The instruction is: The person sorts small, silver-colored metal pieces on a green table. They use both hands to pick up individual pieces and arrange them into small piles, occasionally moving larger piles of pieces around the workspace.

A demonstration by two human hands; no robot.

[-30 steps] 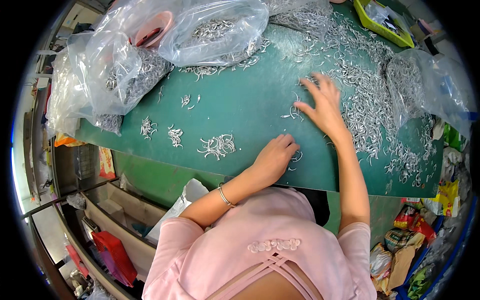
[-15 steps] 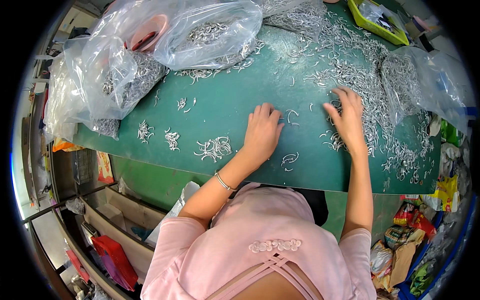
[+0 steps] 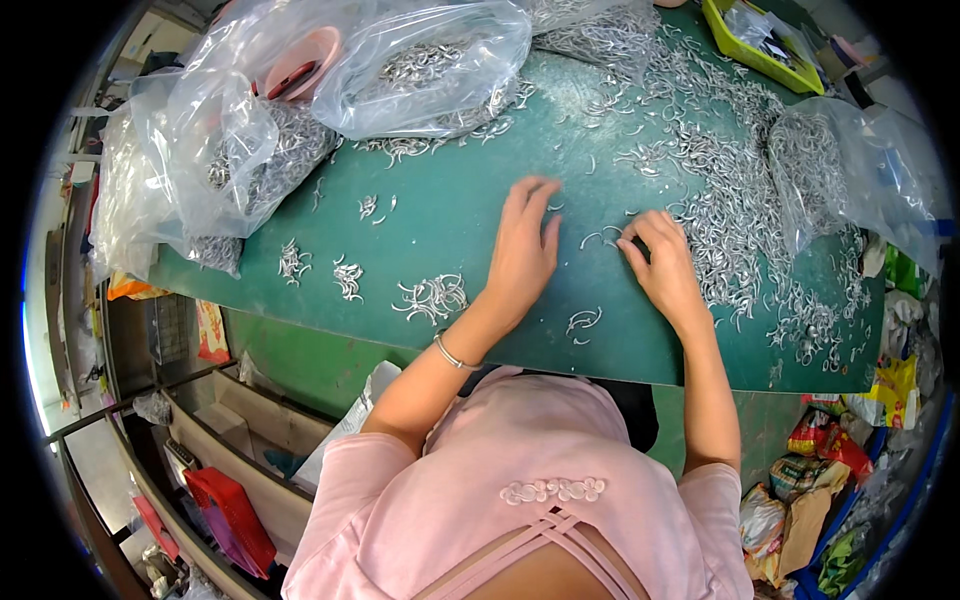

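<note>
Green counter (image 3: 450, 215) fills the middle of the view, long axis running left to right across the person's front, near edge just above the pink shirt. Clear plastic bags (image 3: 240, 130) of small silver metal hooks sit along the far-left side, one holding a pink scoop-like dish (image 3: 300, 65); another clear bag (image 3: 850, 160) lies at the far right. A wide loose spread of hooks (image 3: 730, 200) covers the right half of the counter, from the far edge down toward the near right corner. A yellow-green tray (image 3: 760, 50) sits at the far right edge. Small sorted clusters sit on the left half: the largest cluster (image 3: 432, 297) is left of the left wrist, with two smaller ones further left (image 3: 347, 278). Left hand (image 3: 525, 250) lies palm down, fingers spread wide and flat on the bare green, holding nothing that shows. Right hand (image 3: 660, 265) is just beside it to the right, fingers curled narrow, tips pinched down at the edge of the loose spread; whether a hook is actually held between them I cannot tell. One curved hook (image 3: 598, 238) lies in the gap between the two hands, touching neither as far as I can see, nearer the right fingertips, long axis roughly left to right. Another small pair of hooks (image 3: 583, 320) lies near the counter's near edge, below and between the wrists. The loose spread lies right of and beyond the right hand, so the right hand is the closer one to it. A thin bracelet (image 3: 452, 355) is on the left wrist.
</note>
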